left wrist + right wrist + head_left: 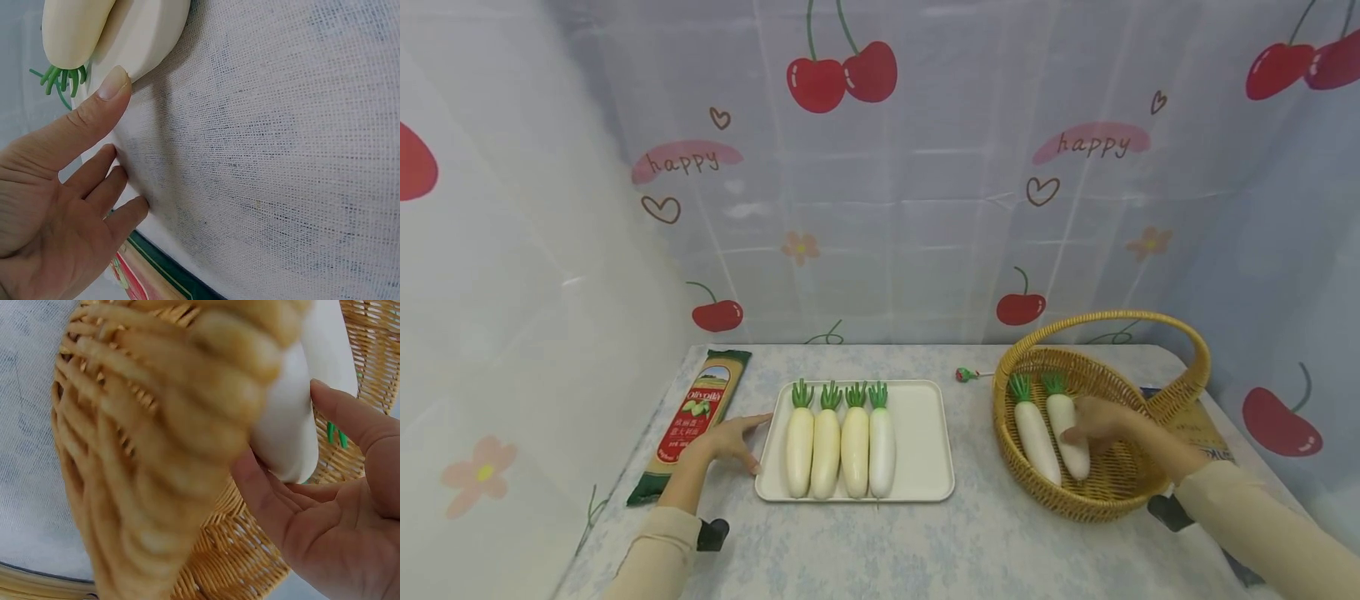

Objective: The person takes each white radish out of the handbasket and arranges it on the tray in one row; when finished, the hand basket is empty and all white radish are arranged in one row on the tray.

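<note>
My right hand reaches into a wicker basket and holds a white radish with green leaf stubs. In the right wrist view, thumb and fingers lie on opposite sides of that radish. A second white radish lies beside it, on its left. Several radishes lie side by side on a cream tray, leaves toward the back. At the tray's left edge is my left hand, fingers spread and nothing held; the left wrist view shows its thumb close to the tray rim.
A green and red pasta packet lies left of the tray. Behind, between tray and basket, is a small red and green lollipop. The basket's tall handle arches over it, and a brown packet lies partly hidden on its right.
</note>
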Tool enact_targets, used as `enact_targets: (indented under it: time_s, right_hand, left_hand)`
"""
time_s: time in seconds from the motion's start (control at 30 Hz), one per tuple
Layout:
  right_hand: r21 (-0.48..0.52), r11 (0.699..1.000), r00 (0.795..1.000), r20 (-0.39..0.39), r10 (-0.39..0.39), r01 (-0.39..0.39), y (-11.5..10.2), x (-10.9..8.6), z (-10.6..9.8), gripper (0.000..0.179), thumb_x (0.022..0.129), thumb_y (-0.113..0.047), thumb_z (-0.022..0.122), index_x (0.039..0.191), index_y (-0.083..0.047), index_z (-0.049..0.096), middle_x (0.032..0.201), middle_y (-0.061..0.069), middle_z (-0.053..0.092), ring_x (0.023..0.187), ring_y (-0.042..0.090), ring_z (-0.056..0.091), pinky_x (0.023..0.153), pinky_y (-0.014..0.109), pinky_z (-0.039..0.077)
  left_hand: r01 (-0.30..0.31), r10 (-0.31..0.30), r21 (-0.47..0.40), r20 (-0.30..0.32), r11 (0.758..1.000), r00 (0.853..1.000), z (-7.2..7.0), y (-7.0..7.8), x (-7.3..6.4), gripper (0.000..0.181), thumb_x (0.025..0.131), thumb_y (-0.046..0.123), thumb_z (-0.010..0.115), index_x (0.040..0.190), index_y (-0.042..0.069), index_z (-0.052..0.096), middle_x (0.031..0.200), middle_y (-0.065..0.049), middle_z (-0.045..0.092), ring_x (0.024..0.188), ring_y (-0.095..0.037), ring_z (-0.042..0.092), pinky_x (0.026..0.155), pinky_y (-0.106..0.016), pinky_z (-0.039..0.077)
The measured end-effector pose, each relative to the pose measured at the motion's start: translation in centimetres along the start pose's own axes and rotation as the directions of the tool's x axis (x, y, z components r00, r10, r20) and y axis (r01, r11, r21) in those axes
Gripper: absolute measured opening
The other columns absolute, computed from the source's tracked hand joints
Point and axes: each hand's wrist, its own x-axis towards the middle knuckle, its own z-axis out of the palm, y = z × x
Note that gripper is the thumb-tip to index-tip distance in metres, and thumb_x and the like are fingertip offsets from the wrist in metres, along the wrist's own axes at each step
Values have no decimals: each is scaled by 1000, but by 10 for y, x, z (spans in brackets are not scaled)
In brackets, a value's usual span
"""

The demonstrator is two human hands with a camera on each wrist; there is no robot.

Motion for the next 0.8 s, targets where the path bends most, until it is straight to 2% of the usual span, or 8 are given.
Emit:
enact_targets:
  time_s: [0.07,0.13,0.4,0.8]
  right_hand:
    - [42,999,1000,18,-3,3,1,1,3,52,83,-9,65,112,24,37,89,22,53,74,26,62,61,42,58]
    - [60,998,999,33,2,-4,1,2,5,49,83,-9,66,110,21,38,88,21,52,73,26,63,60,43,58]
    - [44,999,1000,30,6,-7,2,7,10,55,81,-10,70,114,19,36,89,20,51,76,28,61,58,41,57]
    - [-17,1000,1000,-3,22,-22,-7,2,9,71,80,-11,70,123,26,27,93,26,51,76,30,63,57,40,58]
  left_hand:
    - [-7,7,-3,2,1000,1000,0,-1,0,98,59,13,89,142,1,38,141,-34,35,131,-49,30,105,-58,31]
    - [-11,11,-5,3,1000,1000,0,-1,1,99,59,13,89,142,1,38,140,-34,35,131,-49,30,104,-58,31]
    - [-2,2,4,8,1000,1000,-1,-1,1,98,60,15,89,143,2,38,141,-33,36,131,-49,30,104,-59,31]
    - [-1,1,-3,0,1000,1000,0,1,-1,98,59,13,89,142,1,38,140,-34,36,130,-49,31,104,-59,31]
